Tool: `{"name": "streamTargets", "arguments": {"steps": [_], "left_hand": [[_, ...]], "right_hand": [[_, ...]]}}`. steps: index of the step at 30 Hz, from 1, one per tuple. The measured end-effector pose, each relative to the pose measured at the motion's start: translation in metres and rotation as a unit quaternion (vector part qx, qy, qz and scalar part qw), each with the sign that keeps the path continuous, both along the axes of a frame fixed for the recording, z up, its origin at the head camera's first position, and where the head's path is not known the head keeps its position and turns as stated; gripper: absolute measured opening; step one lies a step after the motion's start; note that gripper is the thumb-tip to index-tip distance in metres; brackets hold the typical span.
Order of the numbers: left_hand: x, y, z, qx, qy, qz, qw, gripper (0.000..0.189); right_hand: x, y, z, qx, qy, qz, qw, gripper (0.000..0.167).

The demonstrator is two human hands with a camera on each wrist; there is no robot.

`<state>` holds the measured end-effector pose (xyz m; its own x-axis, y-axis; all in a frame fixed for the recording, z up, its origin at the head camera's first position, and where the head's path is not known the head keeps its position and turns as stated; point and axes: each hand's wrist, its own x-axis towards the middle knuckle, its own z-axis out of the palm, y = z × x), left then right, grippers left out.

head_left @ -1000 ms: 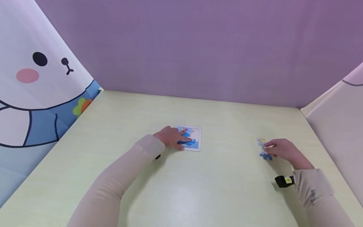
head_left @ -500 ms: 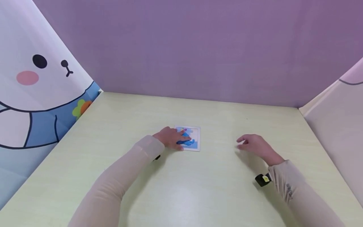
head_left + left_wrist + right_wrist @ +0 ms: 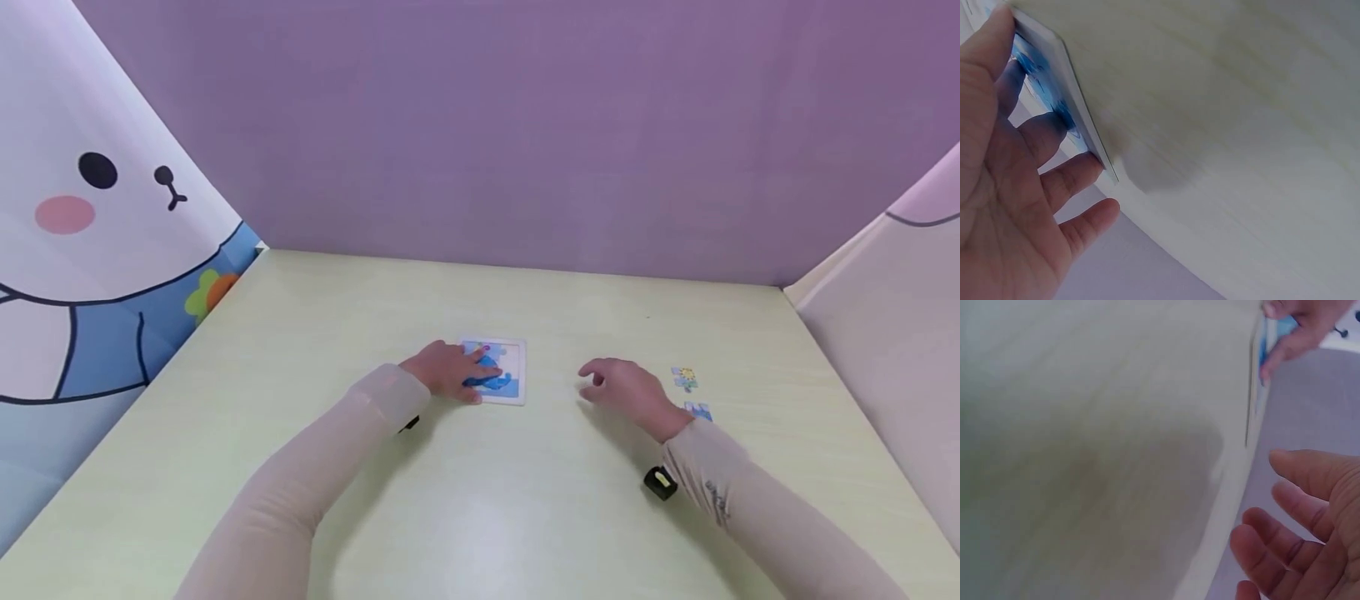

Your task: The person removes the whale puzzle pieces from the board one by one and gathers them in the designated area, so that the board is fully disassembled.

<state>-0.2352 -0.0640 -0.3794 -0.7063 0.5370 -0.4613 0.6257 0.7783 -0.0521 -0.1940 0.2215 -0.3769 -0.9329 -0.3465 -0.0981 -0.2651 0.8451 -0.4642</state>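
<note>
A small square picture puzzle in a white frame (image 3: pixel 522 375) lies mid-table, with blue pieces and a pale area at its upper right. My left hand (image 3: pixel 448 370) rests on its left side, fingers spread; in the left wrist view, fingertips touch the frame (image 3: pixel 1075 87). To the right of the puzzle, my right hand (image 3: pixel 626 390) hovers over the table, thumb and fingers loosely bent and apart. No piece shows between them in the right wrist view, where the hand (image 3: pixel 1310 531) is partly cut off.
Two loose jigsaw pieces lie to the right: one with a yellow sun (image 3: pixel 686 377), and a blue one (image 3: pixel 697 411) partly covered by the right wrist. A purple wall (image 3: pixel 525 133) rises behind the table (image 3: pixel 480 517); printed cloth (image 3: pixel 120 250) stands at left.
My right hand has moved left, from over the loose pieces to near the puzzle, uncovering the sun piece. The left hand stays on the puzzle.
</note>
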Motion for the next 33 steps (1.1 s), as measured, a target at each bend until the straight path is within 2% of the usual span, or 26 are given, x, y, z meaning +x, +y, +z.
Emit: {"name": "streamTargets", "arguments": {"steps": [5,8,18,24,33], "left_hand": [[0.001,0.0,-0.001,-0.003,0.002,0.004,1.0,0.063],[0.0,0.002,-0.002,-0.007,0.002,0.005,1.0,0.063],[0.002,0.001,0.001,-0.004,-0.002,0.021,0.9998,0.063],[0.002,-0.002,0.004,0.005,0.004,0.011,0.9999,0.062],[0.001,-0.001,0.001,0.01,0.004,0.003,0.9999,0.062]], "right_hand": [[-0.005,-0.015,-0.005,0.027,-0.026,-0.002,0.9993,0.031],[-0.008,-0.022,-0.006,0.041,-0.027,0.01,0.9988,0.032],[-0.012,-0.055,-0.008,0.063,0.017,0.053,0.9965,0.031],[-0.013,-0.074,-0.007,0.09,0.035,0.071,0.9928,0.032],[-0.016,-0.089,-0.006,0.115,0.034,0.079,0.9897,0.035]]}}
